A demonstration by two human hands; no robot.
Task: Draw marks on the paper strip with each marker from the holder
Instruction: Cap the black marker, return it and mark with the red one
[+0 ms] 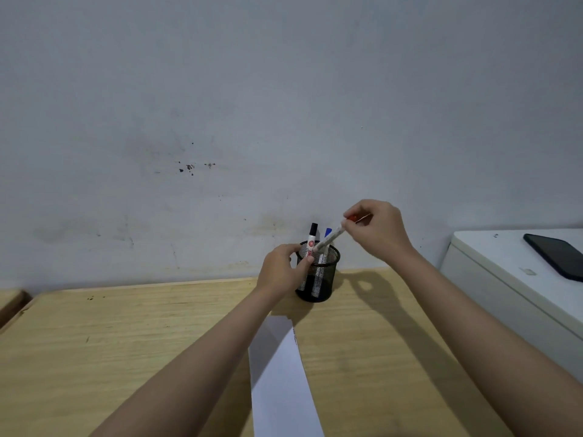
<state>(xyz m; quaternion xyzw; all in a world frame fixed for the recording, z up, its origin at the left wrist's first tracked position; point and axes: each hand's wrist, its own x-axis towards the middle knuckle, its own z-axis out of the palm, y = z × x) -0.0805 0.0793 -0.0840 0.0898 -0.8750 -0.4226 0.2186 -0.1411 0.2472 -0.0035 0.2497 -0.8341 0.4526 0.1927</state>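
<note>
A black mesh holder stands on the wooden table near the wall. My left hand grips its left side at the rim. A black-capped marker and a blue-capped marker stand upright inside it. My right hand pinches a red-capped marker by its upper end; the marker is tilted, with its lower end at the holder's rim. A white paper strip lies on the table in front of the holder, running toward me, partly under my left forearm.
A white cabinet stands to the right of the wooden table, with a dark phone lying on top. The grey wall is right behind the holder. The table's left edge meets another wooden piece at far left.
</note>
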